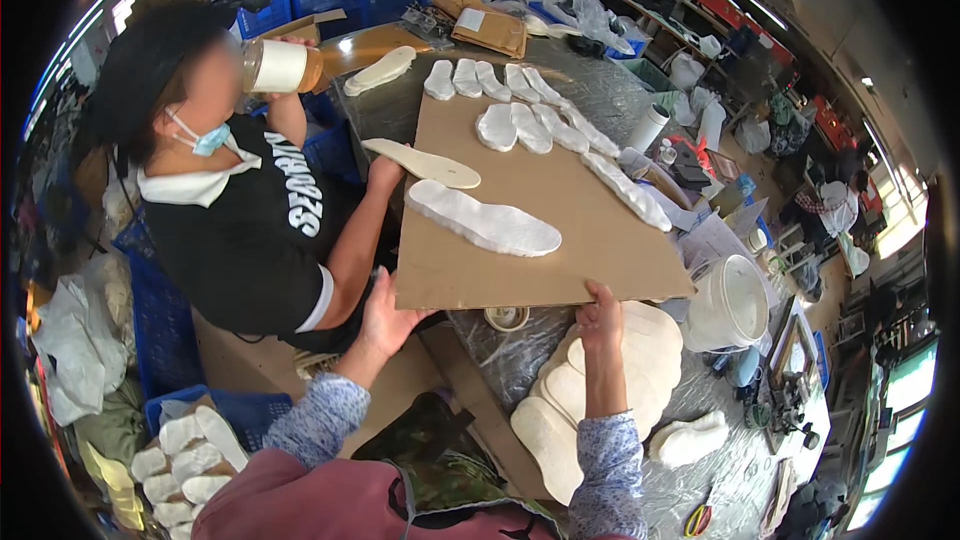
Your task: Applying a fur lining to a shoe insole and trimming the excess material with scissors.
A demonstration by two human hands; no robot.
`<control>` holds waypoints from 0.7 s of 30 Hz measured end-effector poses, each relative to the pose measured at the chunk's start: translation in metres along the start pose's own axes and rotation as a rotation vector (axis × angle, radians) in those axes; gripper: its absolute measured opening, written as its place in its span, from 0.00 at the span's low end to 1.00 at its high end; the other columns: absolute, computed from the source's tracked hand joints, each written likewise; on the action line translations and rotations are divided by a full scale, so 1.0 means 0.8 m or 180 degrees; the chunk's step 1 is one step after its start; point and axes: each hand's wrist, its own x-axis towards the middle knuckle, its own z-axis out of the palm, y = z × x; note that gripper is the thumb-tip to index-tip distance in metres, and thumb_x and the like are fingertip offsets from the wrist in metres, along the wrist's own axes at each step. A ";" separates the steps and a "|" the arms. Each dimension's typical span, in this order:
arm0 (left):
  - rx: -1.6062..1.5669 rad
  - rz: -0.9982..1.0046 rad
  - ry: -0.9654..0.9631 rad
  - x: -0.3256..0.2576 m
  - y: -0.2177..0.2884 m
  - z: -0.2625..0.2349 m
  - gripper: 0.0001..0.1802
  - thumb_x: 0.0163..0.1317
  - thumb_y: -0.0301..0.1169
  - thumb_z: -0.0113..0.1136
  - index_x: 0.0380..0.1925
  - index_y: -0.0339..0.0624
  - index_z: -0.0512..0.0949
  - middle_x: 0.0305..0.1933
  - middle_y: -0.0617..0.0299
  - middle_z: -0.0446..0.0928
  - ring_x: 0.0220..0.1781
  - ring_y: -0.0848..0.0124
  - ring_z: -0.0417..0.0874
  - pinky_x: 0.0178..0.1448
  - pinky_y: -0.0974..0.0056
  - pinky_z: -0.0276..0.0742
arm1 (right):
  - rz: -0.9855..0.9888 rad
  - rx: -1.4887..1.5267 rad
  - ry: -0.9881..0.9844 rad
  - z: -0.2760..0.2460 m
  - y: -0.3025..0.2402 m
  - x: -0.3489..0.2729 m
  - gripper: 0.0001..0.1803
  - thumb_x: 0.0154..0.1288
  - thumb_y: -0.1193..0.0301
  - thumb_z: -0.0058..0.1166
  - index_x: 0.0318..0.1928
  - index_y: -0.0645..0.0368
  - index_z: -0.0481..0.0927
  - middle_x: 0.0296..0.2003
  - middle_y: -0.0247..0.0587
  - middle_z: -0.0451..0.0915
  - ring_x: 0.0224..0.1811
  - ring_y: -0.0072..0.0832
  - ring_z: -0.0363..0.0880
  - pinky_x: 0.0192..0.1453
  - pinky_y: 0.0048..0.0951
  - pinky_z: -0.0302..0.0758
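Note:
A large brown cardboard sheet spans the middle of the view. Its near left corner rests in my left hand, with part of the fingers hidden beneath it. My right hand pinches the near edge farther right. On the sheet lies a big white insole, and smaller white insoles stand in rows toward the far side. Another white insole lies along the right edge. At the left edge a co-worker's hand is by a cream insole that overlaps the sheet.
Beside my right forearm, large cream insoles are piled on the plastic-covered table. A white bucket, a loose insole and scissors are at the right. The co-worker, at left, raises a jar. A blue crate is lower left.

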 end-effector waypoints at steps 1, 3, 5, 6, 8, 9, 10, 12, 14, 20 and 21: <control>-0.0107 -0.0028 0.0036 0.002 0.003 0.010 0.26 0.72 0.49 0.43 0.58 0.39 0.68 0.61 0.46 0.71 0.66 0.53 0.71 0.64 0.46 0.70 | -0.0055 -0.0063 -0.0021 -0.002 -0.003 -0.010 0.03 0.61 0.74 0.55 0.32 0.53 0.74 0.17 0.26 0.68 0.09 0.15 0.56 0.12 0.20 0.54; 0.0182 -0.0162 -0.0121 0.039 -0.006 0.006 0.24 0.71 0.44 0.45 0.57 0.36 0.68 0.60 0.45 0.72 0.64 0.52 0.72 0.62 0.45 0.73 | -0.0070 0.0012 0.0125 -0.013 -0.007 0.037 0.05 0.61 0.74 0.55 0.37 0.54 0.75 0.19 0.27 0.70 0.09 0.15 0.56 0.12 0.20 0.55; 0.0473 -0.0117 0.0017 0.068 0.008 -0.003 0.22 0.68 0.36 0.48 0.57 0.33 0.67 0.59 0.45 0.72 0.61 0.52 0.74 0.60 0.45 0.76 | 0.0096 0.0077 0.0204 -0.004 0.004 0.056 0.09 0.61 0.75 0.54 0.43 0.56 0.77 0.22 0.28 0.72 0.10 0.15 0.57 0.12 0.19 0.56; 0.0440 0.0001 0.0161 0.083 0.013 0.005 0.22 0.66 0.33 0.49 0.58 0.32 0.66 0.60 0.46 0.71 0.61 0.52 0.74 0.59 0.46 0.78 | 0.0029 0.0057 0.0120 0.009 0.001 0.061 0.09 0.61 0.74 0.55 0.42 0.56 0.76 0.22 0.28 0.72 0.10 0.16 0.58 0.13 0.20 0.56; 0.0469 -0.0118 0.0594 0.045 -0.002 0.002 0.24 0.66 0.31 0.49 0.59 0.32 0.63 0.61 0.46 0.70 0.60 0.53 0.75 0.59 0.45 0.78 | -0.0043 0.0033 0.0021 0.004 0.013 0.036 0.09 0.60 0.74 0.55 0.42 0.56 0.76 0.21 0.29 0.72 0.10 0.17 0.58 0.13 0.21 0.57; 0.0484 -0.0174 0.0625 0.007 -0.008 -0.001 0.24 0.66 0.32 0.49 0.60 0.32 0.63 0.61 0.45 0.70 0.60 0.53 0.75 0.59 0.45 0.78 | -0.0385 0.0331 -0.0043 -0.006 0.041 0.000 0.04 0.59 0.73 0.56 0.35 0.54 0.75 0.19 0.28 0.70 0.10 0.18 0.58 0.13 0.22 0.57; 0.0484 -0.0247 0.0545 -0.025 -0.018 0.017 0.25 0.66 0.32 0.49 0.61 0.32 0.63 0.62 0.45 0.69 0.61 0.53 0.74 0.60 0.44 0.77 | -0.0837 0.0640 -0.0095 -0.012 0.040 -0.023 0.05 0.59 0.72 0.57 0.29 0.53 0.73 0.16 0.27 0.68 0.09 0.19 0.58 0.14 0.24 0.57; 0.0494 -0.0130 0.0374 -0.050 -0.035 0.043 0.26 0.66 0.32 0.49 0.61 0.31 0.62 0.62 0.44 0.69 0.61 0.51 0.74 0.61 0.43 0.76 | -0.0579 0.0405 -0.0046 -0.033 0.015 -0.026 0.06 0.58 0.72 0.57 0.28 0.52 0.72 0.17 0.27 0.69 0.10 0.19 0.59 0.14 0.24 0.57; 0.0350 -0.0074 0.0685 -0.029 -0.023 0.032 0.26 0.66 0.32 0.50 0.61 0.30 0.62 0.61 0.45 0.70 0.60 0.50 0.75 0.61 0.43 0.75 | -0.0178 0.0146 0.0017 -0.041 0.019 -0.032 0.07 0.58 0.71 0.57 0.27 0.52 0.71 0.18 0.27 0.69 0.11 0.18 0.60 0.14 0.23 0.57; 0.0731 -0.0090 0.0693 -0.154 -0.035 0.090 0.25 0.67 0.34 0.48 0.59 0.29 0.65 0.63 0.45 0.70 0.59 0.53 0.76 0.60 0.45 0.77 | 0.0030 0.0068 -0.0445 -0.082 0.009 -0.143 0.05 0.60 0.76 0.53 0.37 0.53 0.74 0.26 0.27 0.71 0.12 0.13 0.60 0.14 0.16 0.61; 0.0597 -0.0159 0.0772 -0.166 -0.047 0.109 0.23 0.67 0.33 0.47 0.58 0.30 0.67 0.61 0.46 0.71 0.59 0.52 0.77 0.60 0.45 0.78 | 0.0093 0.0036 -0.0351 -0.107 -0.011 -0.144 0.05 0.60 0.76 0.53 0.37 0.53 0.74 0.26 0.27 0.71 0.12 0.12 0.59 0.14 0.15 0.60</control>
